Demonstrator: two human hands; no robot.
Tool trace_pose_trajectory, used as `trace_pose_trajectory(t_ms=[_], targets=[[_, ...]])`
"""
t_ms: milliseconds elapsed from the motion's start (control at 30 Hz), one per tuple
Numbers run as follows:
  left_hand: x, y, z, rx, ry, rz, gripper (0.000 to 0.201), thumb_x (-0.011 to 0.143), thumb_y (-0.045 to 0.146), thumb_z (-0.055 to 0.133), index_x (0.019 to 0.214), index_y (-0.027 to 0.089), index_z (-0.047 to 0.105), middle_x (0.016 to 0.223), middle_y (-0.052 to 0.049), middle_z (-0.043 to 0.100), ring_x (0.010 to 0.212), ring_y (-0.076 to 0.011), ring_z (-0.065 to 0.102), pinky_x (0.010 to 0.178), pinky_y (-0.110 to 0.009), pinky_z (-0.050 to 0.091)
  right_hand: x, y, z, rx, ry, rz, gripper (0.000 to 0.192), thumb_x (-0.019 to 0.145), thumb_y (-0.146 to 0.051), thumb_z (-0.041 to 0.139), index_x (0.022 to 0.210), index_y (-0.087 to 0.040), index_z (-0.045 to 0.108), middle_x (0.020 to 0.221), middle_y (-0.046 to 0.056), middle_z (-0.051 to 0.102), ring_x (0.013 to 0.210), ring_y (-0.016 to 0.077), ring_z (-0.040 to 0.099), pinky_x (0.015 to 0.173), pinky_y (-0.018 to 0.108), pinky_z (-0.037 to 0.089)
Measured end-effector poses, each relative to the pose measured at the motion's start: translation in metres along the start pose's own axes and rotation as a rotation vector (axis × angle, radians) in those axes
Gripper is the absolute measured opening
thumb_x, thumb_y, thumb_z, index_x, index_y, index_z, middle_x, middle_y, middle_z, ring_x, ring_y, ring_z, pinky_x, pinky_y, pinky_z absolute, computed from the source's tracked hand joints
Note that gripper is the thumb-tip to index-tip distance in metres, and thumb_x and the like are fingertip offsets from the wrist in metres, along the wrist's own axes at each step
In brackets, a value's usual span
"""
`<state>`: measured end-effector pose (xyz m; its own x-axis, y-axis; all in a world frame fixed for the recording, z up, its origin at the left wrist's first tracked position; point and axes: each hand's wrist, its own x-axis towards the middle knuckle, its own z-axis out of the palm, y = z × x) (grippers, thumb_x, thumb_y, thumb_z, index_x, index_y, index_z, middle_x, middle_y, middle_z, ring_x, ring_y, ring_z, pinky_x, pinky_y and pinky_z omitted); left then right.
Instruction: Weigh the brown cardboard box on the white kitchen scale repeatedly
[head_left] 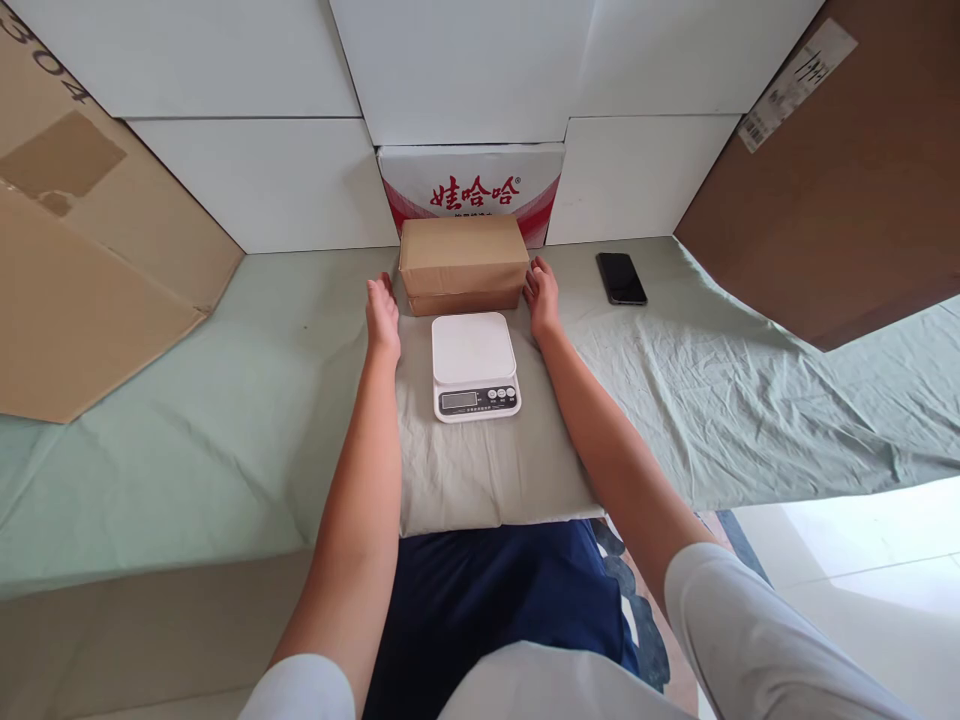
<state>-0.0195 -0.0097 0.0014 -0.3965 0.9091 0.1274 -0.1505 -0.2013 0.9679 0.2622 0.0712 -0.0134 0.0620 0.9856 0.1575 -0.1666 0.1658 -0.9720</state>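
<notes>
Box [463, 265]: upper middle, set down above the scale [474, 350]; what's left doesn't show.
Your left hand [382, 313]: flat, apart from it.
Your right hand [544, 297]: fingers loosely bent, maybe touching.

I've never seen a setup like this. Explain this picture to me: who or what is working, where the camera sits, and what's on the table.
There is no machine here: a person works with two bare hands. The single picture comes from a camera worn on the head, looking forward and down, so the forearms reach away from you.

A pale green cloth covers the surface. On it lie a white scale, a brown cardboard box just beyond it, and a dark phone off to the right. A red-and-white carton stands behind the box.

The left hand and right hand are at either side of the box. Neither is gripping it; whether the right fingertips touch it, I can't tell.
</notes>
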Motion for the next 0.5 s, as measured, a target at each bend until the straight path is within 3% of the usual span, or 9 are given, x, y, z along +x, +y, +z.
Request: trace_pose_trajectory(t_ms=[200,367,500], targets=[[-0.005,-0.002,0.015,-0.054,-0.039,-0.033,0.078,0.105,0.065,0.016,0.163,0.019,0.04,0.175,-0.013,0.034,0.162,-0.0195,0.036,0.134,-0.039,0.027,-0.016,-0.017,0.01,-0.087,-0.136,-0.16,0.075,0.08,-0.075,0.053,0.14,-0.03,0.055,0.159,0.004,0.058,0.154,0.0239,0.048,0.134,0.047,0.035],[-0.007,-0.002,0.02,-0.056,-0.03,0.0,0.087,0.098,0.079,0.028,0.159,0.02,0.047,0.173,-0.014,0.038,0.161,-0.0226,0.038,0.132,-0.038,0.03,-0.03,-0.032,0.017,-0.149,-0.201,-0.205,0.07,0.079,-0.07,0.06,0.135,-0.027,0.058,0.155,0.006,0.061,0.151,0.0292,0.049,0.136,0.048,0.031],[-0.008,-0.003,0.021,-0.049,-0.059,0.042,0.09,0.09,0.086,0.041,0.148,0.021,0.059,0.165,-0.015,0.052,0.16,-0.027,0.04,0.133,-0.041,0.03,-0.032,-0.036,0.017,-0.136,-0.211,-0.19,0.073,0.079,-0.072,0.061,0.136,-0.028,0.057,0.158,0.006,0.058,0.154,0.0307,0.047,0.137,0.05,0.03]])
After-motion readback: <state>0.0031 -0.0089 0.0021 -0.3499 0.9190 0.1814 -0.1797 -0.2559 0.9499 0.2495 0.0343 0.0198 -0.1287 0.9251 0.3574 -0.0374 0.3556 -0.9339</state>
